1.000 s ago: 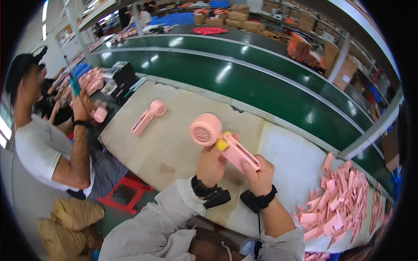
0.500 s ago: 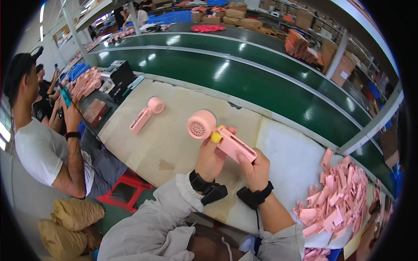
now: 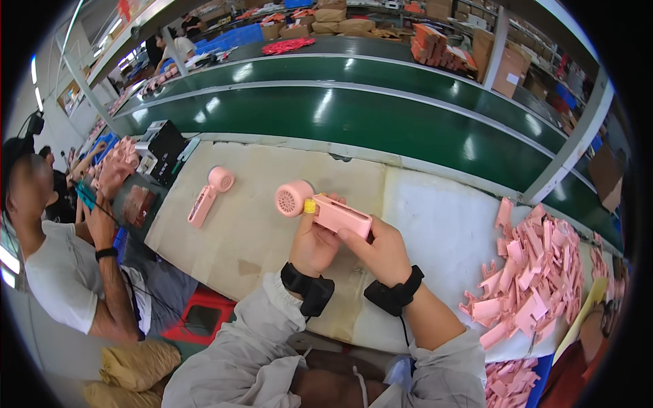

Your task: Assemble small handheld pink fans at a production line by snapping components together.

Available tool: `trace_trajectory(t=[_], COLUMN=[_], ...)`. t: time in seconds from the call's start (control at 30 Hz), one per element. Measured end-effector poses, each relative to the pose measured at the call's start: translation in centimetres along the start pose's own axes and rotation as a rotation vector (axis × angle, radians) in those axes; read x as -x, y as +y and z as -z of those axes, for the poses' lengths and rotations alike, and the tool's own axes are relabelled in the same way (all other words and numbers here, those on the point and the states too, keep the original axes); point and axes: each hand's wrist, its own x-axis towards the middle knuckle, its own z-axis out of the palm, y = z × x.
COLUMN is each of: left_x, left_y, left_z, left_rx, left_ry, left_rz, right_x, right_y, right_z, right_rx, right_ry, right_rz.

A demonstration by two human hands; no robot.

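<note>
Above the table I hold a pink handheld fan [image 3: 340,216], its round grilled head to the left and its open-slotted handle slanting down to the right. My left hand [image 3: 315,246] is wrapped round the handle near the head, with a yellow covering on the thumb tip. At the handle's lower end, my right hand [image 3: 382,250] grips with thumb and fingers; part of its fingers is hidden behind the handle. A second pink fan [image 3: 202,205] lies apart on the table to the left, its handle slot showing parts inside.
A heap of pink plastic handle parts [image 3: 530,272] covers the table's right end, with more in a blue bin [image 3: 542,381] below. Beyond the table runs a green conveyor [image 3: 381,126]. A co-worker [image 3: 64,272] sits at left near a black box-shaped device [image 3: 162,148] and a red stool [image 3: 204,314].
The held fan has turned slightly, its handle lying flatter, and my right thumb has shifted along the handle's near side. The whole view has swung to the right. The co-worker's head has turned.
</note>
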Motion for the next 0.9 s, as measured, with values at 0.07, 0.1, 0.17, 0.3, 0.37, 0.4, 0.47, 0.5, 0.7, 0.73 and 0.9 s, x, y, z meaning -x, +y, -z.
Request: trace_trajectory(t=[0.07,0.1,0.17,0.3,0.37,0.4,0.47,0.5,0.7,0.73,0.9], left_x=[0.0,0.1,0.2,0.6,0.6,0.6,0.4,0.3,0.5,0.5,0.9], left_y=[0.1,0.0,-0.2,-0.3,-0.4,-0.5,-0.3,-0.1,1.4,1.4,1.4], left_z=[0.1,0.1,-0.3,-0.8,-0.8,-0.8,-0.5,-0.4,-0.8,-0.8,-1.0], left_rx=[-0.004,0.002,-0.024,-0.066,-0.088,-0.103,-0.117,-0.125,-0.174,-0.174,-0.248], left_ry=[-0.007,-0.008,-0.009,-0.052,-0.056,-0.057,-0.087,-0.117,-0.196,-0.198,-0.212], left_rz=[0.004,-0.008,-0.007,-0.050,-0.046,-0.051,-0.064,-0.079,-0.145,-0.146,-0.163], right_x=[-0.1,0.1,0.2,0.4,0.3,0.1,-0.3,-0.3,-0.2,-0.1,0.2], right_y=[-0.1,-0.4,-0.5,-0.2,0.3,1.1,1.6,1.6,0.9,0.6,0.6], right_z=[0.3,0.5,0.7,1.0,1.3,1.2,1.2,1.3,1.0,1.1,0.4], right_rx=[-0.026,0.005,0.027,0.089,0.046,0.040,0.028,-0.009,-0.218,-0.204,-0.258], right_ry=[-0.013,-0.033,-0.034,-0.012,-0.008,-0.020,-0.033,-0.059,-0.115,-0.126,-0.014], right_rz=[-0.014,-0.029,-0.049,0.032,0.048,0.057,0.067,0.092,0.086,0.044,0.052])
